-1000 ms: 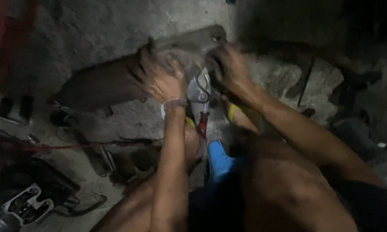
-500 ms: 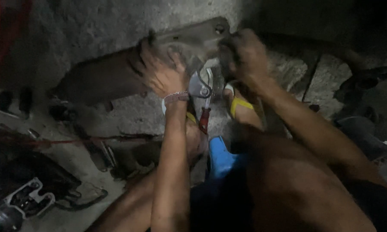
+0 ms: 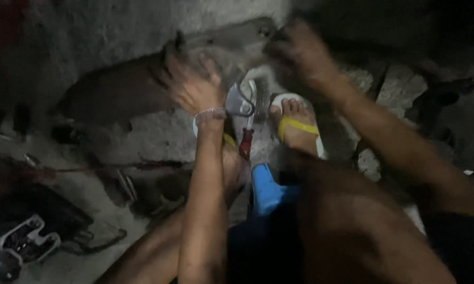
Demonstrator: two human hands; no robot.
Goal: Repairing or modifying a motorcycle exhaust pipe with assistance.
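A long, dirty grey metal part lies across the concrete floor in front of me. My left hand grips its middle from above, a beaded band on the wrist. At the part's far right end, my right hand holds on, blurred by motion. Below the part, between my feet, lies a red-handled tool with metal jaws. My right foot in a white and yellow sandal rests beside the tool.
I sit on a low blue stool. A metal bracket-like casting and dark cables lie at the lower left. Loose metal rods lie on the floor left of my leg. Broken concrete slabs are at the right.
Both hands have stayed on the grey part while it shifted slightly. My right foot in the sandal has come into plain sight beside the tool.
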